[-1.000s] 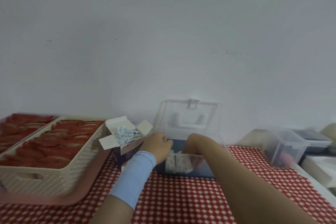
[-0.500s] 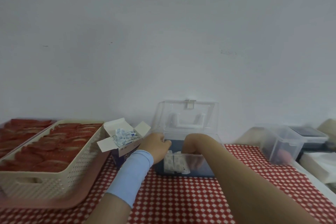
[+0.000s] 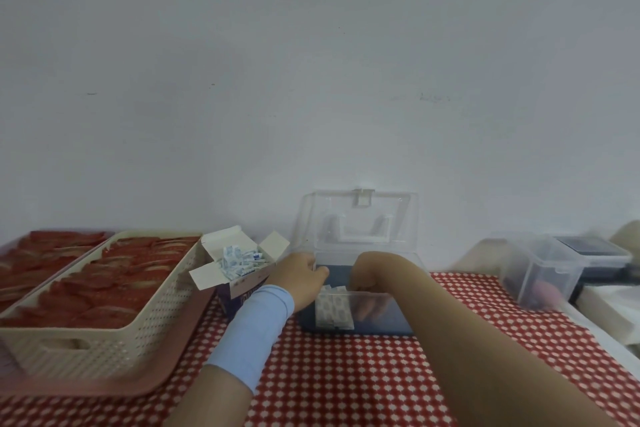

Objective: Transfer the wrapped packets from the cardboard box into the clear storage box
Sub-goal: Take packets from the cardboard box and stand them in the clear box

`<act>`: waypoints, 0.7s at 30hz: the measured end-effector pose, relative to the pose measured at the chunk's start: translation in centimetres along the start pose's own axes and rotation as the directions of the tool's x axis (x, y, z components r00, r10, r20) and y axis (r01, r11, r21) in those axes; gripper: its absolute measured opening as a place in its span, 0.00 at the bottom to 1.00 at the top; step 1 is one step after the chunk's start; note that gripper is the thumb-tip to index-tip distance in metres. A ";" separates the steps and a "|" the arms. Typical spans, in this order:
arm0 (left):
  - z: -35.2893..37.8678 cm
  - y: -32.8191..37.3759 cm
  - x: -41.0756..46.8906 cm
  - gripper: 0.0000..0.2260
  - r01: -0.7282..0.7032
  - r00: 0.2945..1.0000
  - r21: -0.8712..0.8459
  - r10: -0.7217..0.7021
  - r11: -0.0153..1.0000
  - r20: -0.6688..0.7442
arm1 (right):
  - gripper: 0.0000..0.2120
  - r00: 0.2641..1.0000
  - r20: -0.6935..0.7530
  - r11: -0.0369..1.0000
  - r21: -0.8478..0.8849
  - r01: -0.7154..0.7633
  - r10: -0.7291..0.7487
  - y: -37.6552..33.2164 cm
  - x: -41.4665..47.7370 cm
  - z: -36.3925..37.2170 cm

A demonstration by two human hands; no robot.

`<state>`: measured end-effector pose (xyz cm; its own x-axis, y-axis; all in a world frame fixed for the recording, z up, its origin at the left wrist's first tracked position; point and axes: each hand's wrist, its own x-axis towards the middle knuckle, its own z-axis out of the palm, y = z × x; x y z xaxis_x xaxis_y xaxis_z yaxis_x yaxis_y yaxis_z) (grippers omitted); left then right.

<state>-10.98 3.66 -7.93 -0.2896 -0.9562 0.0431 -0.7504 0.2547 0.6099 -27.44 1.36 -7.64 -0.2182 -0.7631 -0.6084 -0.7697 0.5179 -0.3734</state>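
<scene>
The clear storage box (image 3: 398, 319) stands open on the checked cloth, its lid (image 3: 360, 218) leaning back against the wall. Several white wrapped packets (image 3: 334, 310) stand upright against its front wall at the left. My right hand (image 3: 372, 291) reaches down inside the box just right of those packets; its fingers show only dimly through the plastic. My left hand (image 3: 301, 276), with a blue wrist sleeve, grips the box's left rim. To the left, the cardboard box (image 3: 242, 291) sits with its flaps open and holds several small blue-and-white packets (image 3: 239, 260).
A cream perforated basket (image 3: 114, 329) of red packets sits on a pink tray (image 3: 104, 388) at the left. At the right stand a small clear lidded container (image 3: 540, 270), a dark-lidded container (image 3: 588, 246) and a white block (image 3: 613, 312). The wall is close behind.
Both hands have stayed at the clear box; the right hand remains inside beside the packets. Only the view has shifted slightly.
</scene>
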 end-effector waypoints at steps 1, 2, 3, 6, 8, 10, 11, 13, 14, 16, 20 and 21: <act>0.1 -0.1 0.0 0.13 0.000 1.000 -0.007 0.000 1.000 0.000 | 0.17 1.000 -0.001 1.000 0.001 0.007 -0.007 0.1 0.1 0.0; 0.1 -0.2 0.0 0.13 0.002 1.000 -0.013 -0.002 1.000 0.002 | 0.17 1.000 0.000 1.000 0.001 0.011 -0.011 0.1 0.0 0.0; 0.1 -0.2 -0.1 0.13 0.005 1.000 -0.020 -0.005 1.000 0.006 | 0.17 1.000 0.004 1.000 0.001 0.018 -0.018 0.1 0.0 0.0; -0.2 -0.3 -0.3 0.12 -0.008 0.999 -0.024 0.009 1.000 0.034 | 0.18 0.998 0.007 0.997 -0.045 0.064 -0.064 0.0 -0.6 0.1; -1.1 -0.4 -0.7 0.10 -0.066 0.997 -0.032 0.067 0.997 0.027 | 0.15 0.988 -0.081 0.988 -0.093 0.123 -0.131 0.1 -1.2 -0.2; -2.9 -0.6 -1.3 0.07 -0.093 0.996 -0.141 0.090 0.986 -0.027 | 0.11 0.965 -0.190 0.979 -0.135 0.154 -0.178 0.0 -2.0 -1.0; -4.1 -0.9 -1.5 0.09 -0.090 0.995 -0.196 0.079 0.976 -0.064 | 0.11 0.958 -0.224 0.982 -0.097 0.162 -0.180 -0.2 -2.4 -1.4; -6.8 -2.1 -1.5 0.09 -0.122 0.980 -0.171 0.092 0.978 -0.175 | 0.10 0.928 -0.304 0.974 0.007 0.226 -0.213 -1.5 -3.6 -2.1; -8.0 -3.1 -1.3 0.07 -0.128 0.964 -0.124 0.094 0.984 -0.250 | 0.09 0.884 -0.379 0.955 -0.007 0.295 -0.276 -2.5 -4.2 -2.3; -9.7 -5.4 -0.6 0.06 -0.093 0.925 -0.060 0.064 0.994 -0.374 | 0.09 0.717 -0.514 0.869 -0.130 0.478 -0.471 -4.6 -4.9 -2.1; -9.8 -9.8 -0.3 0.19 0.090 0.956 0.035 -0.077 0.995 -0.285 | 0.12 0.530 -0.424 0.667 -0.307 0.679 -0.735 -8.9 -5.6 0.7; -9.6 -10.5 -0.4 0.25 0.117 0.969 0.058 -0.101 0.991 -0.227 | 0.14 0.532 -0.361 0.640 -0.346 0.686 -0.766 -9.9 -5.3 1.6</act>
<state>2.67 -0.04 -6.78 -0.0700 -0.9846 0.1600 -0.8123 0.1493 0.5637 -17.68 0.87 -1.81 0.2563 -0.9423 0.2154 -0.8497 -0.3259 -0.4146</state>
